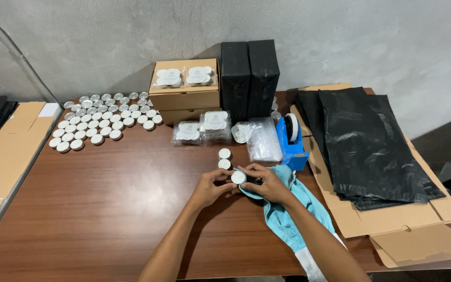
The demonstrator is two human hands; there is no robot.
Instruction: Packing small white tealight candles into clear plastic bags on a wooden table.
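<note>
2 hands meet over the brown desk [105,209], with both forearms coming up from the lower edge of the view and bending toward each other. The left hand [208,187] has its fingers curled, and the thumb and first fingers pinch the left edge of a small round white-lidded tin [238,177]. The right hand [267,184] is wrapped in a light blue cloth [283,219], and its fingers press the cloth against the right side of the same tin. So the tin sits between the fingertips of both hands, a little above the desk.

Just beyond the fingers, 2 more small tins [224,158] stand one behind the other on the desk. To the right of the right fingers is a blue tape dispenser [291,140], and beside it a pile of clear plastic bags [263,138]. Farther from the fingers are packs of tins in clear wrap [202,127], brown cardboard boxes [184,96] and 2 black boxes [249,78]. Far to the left of the left fingers, many tins stand in rows [103,119]. Black plastic mailer bags [366,146] lie on flat cardboard [408,230] at the right.
</note>
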